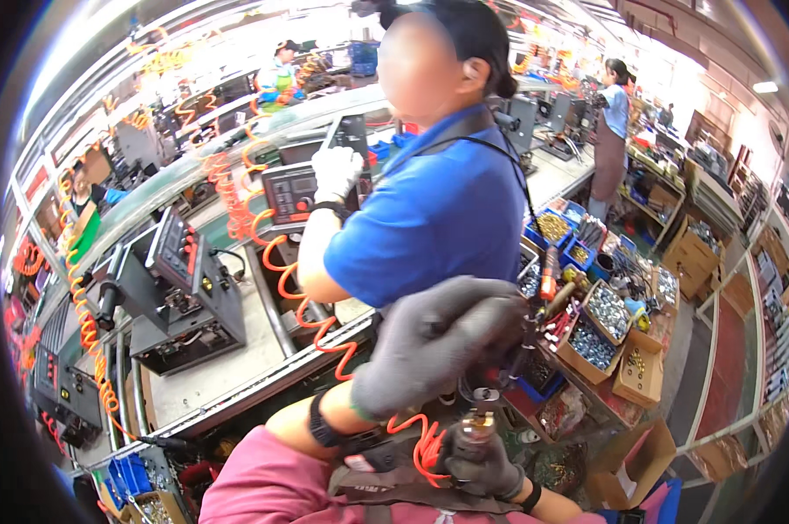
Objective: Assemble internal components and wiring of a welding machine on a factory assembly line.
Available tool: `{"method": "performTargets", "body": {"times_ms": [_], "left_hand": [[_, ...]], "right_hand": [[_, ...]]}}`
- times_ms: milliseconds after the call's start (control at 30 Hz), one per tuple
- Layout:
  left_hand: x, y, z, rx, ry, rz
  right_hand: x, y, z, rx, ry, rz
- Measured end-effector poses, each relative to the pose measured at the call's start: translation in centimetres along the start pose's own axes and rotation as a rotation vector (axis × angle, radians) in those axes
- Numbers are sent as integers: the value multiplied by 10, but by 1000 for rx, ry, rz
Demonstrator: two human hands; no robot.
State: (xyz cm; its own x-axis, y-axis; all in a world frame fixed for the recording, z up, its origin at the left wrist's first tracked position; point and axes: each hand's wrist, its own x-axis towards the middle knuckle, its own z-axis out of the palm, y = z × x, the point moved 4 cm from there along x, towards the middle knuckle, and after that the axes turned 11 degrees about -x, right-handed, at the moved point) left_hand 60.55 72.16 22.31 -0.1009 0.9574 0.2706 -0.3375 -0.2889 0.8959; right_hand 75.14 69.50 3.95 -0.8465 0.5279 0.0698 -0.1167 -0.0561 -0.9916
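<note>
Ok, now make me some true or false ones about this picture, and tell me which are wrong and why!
1. The person's left hand and right hand are both gloved in grey. True.
2. The right hand is empty. False: it holds a tool with a shiny metal end.
3. The coiled hose beside the right hand is orange. True.
4. The nearest co-worker wears a yellow shirt. False: the shirt is blue.
5. The sleeve on the person's left arm is green. False: it is pink.
6. Small metal parts sit in open containers on the right. True.
</note>
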Motion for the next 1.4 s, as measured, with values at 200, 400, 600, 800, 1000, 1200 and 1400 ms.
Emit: {"method": "performTargets", "body": {"times_ms": [200, 400, 600, 800, 1000, 1200, 1400], "left_hand": [[-95, 64, -117, 96, 430, -43], [-210, 117, -229, -16, 493, 114], [-313, 185, -363, 38, 658, 151], [-358, 240, -474, -161, 740, 126], [-343, 262, -535, -258, 633, 62], [-321, 265, -570, -266, 674, 17], [-300, 284, -579, -57, 642, 2]], "right_hand": [[63, 9, 79, -109, -349, 63], [132, 4, 186, -112, -671, 164], [207, 24, 337, -284, -843, 391], [270, 23, 450, -252, -750, 340], [306, 21, 482, -345, -702, 396], [340, 17, 486, -333, -688, 377], [363, 11, 477, -333, -691, 271]]}}
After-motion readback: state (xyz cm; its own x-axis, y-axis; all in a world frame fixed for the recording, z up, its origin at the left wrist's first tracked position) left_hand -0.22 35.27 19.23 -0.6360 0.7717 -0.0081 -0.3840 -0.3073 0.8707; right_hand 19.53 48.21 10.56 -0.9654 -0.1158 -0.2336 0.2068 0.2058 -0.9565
